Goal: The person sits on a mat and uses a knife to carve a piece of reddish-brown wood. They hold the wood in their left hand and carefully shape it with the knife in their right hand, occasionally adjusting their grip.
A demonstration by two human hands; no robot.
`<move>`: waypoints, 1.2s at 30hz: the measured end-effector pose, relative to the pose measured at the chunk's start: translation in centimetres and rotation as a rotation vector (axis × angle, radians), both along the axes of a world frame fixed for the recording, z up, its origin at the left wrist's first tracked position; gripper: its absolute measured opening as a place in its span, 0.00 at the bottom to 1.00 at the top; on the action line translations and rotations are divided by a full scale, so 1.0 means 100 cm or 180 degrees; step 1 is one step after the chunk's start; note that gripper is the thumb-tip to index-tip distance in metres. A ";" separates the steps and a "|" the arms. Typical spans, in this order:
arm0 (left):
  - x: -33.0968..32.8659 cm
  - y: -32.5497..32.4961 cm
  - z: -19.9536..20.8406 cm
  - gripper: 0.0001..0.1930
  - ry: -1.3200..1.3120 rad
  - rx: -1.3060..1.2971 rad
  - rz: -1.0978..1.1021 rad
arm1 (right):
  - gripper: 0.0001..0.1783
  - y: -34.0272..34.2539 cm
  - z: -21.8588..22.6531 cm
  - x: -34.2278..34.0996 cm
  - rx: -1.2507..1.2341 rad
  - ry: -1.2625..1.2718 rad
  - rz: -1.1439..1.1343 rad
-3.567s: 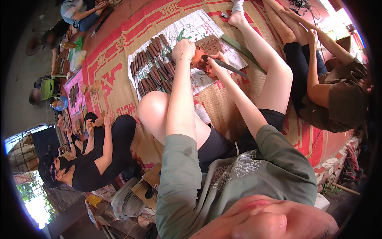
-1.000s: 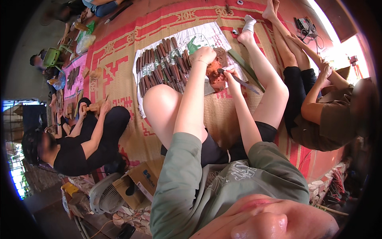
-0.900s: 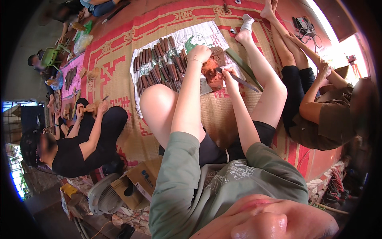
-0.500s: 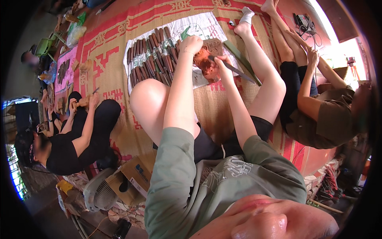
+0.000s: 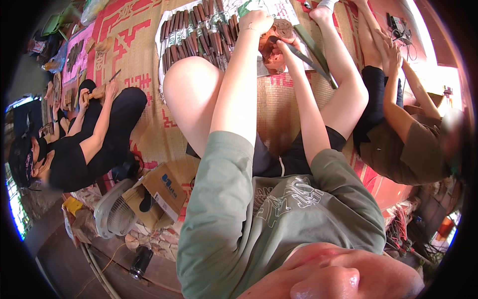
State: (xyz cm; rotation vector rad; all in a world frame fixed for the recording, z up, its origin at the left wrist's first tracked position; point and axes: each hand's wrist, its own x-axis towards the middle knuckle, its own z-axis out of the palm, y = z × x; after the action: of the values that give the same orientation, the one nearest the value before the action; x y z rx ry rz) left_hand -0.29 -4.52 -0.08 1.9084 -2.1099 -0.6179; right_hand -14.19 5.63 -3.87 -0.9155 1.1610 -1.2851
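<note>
A reddish-brown carved wooden piece [image 5: 273, 64] lies between my hands on a white printed sheet [image 5: 164, 31]. My left hand [image 5: 256, 21] is closed at the carving's far left side; its fingertips and anything in them are hidden. My right hand [image 5: 285, 46] touches the carving's right side, closed around a long, flat, dark tool [image 5: 307, 60] that slants down to the right. Left of the carving, several dark-handled tools [image 5: 201, 40] lie in rows. Past the tool in my right hand runs a long green strip [image 5: 318, 56].
My bent knees flank the work on a red-patterned woven mat [image 5: 129, 55]. At left, a person in black [image 5: 74, 162] holds a wooden piece and a thin tool. Another person [image 5: 408, 142] sits at right. A cardboard box [image 5: 162, 192] and a fan [image 5: 112, 212] stand behind at left.
The whole view has tilted, so the mat and tools sit higher in the picture. Both my hands remain at the carving. The person at right has brought their hands together.
</note>
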 end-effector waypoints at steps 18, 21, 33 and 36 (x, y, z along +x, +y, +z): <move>-0.005 0.001 -0.001 0.18 -0.0097 0.0029 0.0220 | 0.06 0.000 0.016 0.006 -0.0171 -0.0156 -0.0290; -0.015 0.003 0.009 0.17 -0.0022 0.0070 0.0078 | 0.07 -0.002 -0.006 -0.008 -0.0162 -0.0228 -0.0384; -0.019 0.004 0.008 0.16 -0.0118 -0.0218 0.0011 | 0.07 -0.007 -0.016 -0.021 0.0069 -0.0026 -0.0518; -0.023 0.001 0.012 0.15 -0.0166 -0.0203 0.0007 | 0.07 -0.003 -0.020 -0.030 -0.0021 -0.0427 -0.0520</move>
State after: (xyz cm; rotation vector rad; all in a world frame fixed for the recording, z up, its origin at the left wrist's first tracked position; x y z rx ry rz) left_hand -2.62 -4.42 1.10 1.9121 -2.1320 -0.4994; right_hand -17.21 5.31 -5.85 -0.7389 1.1447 -1.4601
